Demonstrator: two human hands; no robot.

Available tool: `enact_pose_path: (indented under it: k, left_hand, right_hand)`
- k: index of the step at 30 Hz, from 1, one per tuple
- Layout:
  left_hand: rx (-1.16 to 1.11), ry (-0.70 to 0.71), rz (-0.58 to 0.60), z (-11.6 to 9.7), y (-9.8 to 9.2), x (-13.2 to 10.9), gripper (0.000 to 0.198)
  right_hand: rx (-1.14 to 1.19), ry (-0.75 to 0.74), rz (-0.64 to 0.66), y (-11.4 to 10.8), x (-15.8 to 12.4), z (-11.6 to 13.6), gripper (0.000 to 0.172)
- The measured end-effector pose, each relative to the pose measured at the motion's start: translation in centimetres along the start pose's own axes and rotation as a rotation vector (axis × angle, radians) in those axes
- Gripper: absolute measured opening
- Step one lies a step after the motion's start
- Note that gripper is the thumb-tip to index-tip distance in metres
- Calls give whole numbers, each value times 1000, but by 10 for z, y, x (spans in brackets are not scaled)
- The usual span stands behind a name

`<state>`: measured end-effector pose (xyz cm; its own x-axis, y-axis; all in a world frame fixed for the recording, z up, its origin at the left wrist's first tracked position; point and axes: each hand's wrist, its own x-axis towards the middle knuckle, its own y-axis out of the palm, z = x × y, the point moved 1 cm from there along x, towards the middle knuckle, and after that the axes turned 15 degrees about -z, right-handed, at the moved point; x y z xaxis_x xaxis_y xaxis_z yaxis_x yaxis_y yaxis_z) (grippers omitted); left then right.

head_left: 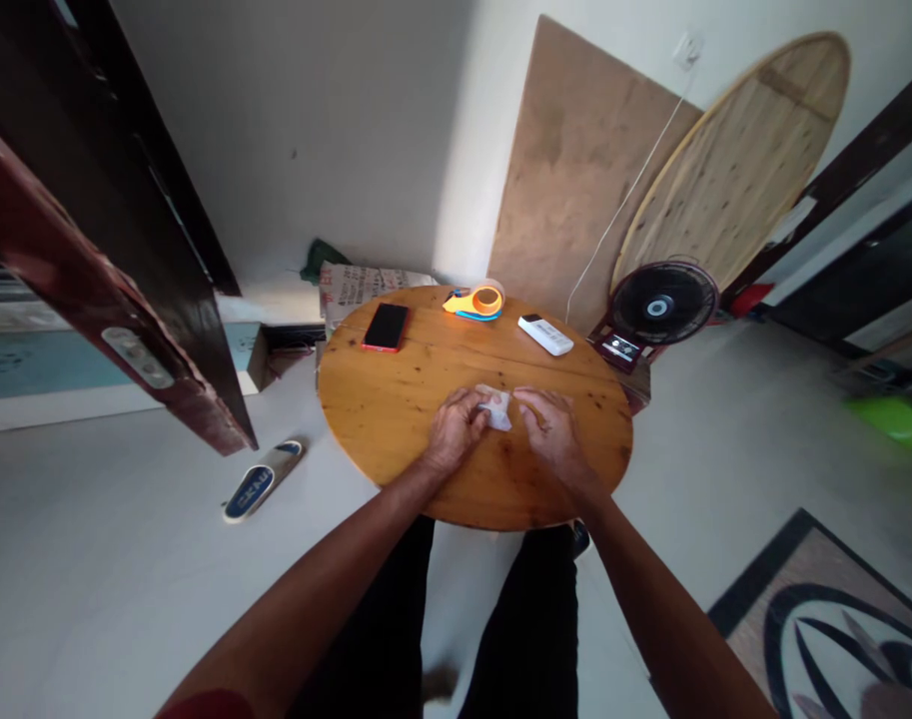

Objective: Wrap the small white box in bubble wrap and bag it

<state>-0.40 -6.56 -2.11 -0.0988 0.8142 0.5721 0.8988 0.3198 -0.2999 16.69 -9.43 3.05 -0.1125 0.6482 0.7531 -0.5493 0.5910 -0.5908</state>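
My left hand (456, 431) is closed on the left side of a small, crumpled white piece (498, 411) over the round wooden table (381, 419). It looks like thin paper or plastic film; which one I cannot tell. My right hand (551, 427) is just right of the piece, its fingers bent with a gap between thumb and forefinger, and nothing shows in them. Farther back on the tabletop are an orange and blue tape dispenser (470, 304), a white remote control (545, 335) on the right and a red-edged phone (386, 328) on the left.
A dark fan (661, 305) stands beyond the table's right edge. Behind it, an oval wooden board (740, 160) and a brown panel (575, 160) lean on the wall. At left are an open door (103, 270) and a slipper (262, 481) on the floor.
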Motion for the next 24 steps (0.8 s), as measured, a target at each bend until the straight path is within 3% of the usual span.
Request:
enact_pose_path:
  k: [6,13,24]
  left_hand:
    - [8,9,-6,-1,-1,-1,26]
    - [19,23,-11,-2,-1,0,24]
    - [-33,56,-17,-3,-4,-4,37]
  right_hand:
    - [-141,-115,159,11,6,12,32]
    - [-183,-177,185,18,0,23,34]
    - [-114,-31,-12,1,-24,4,27]
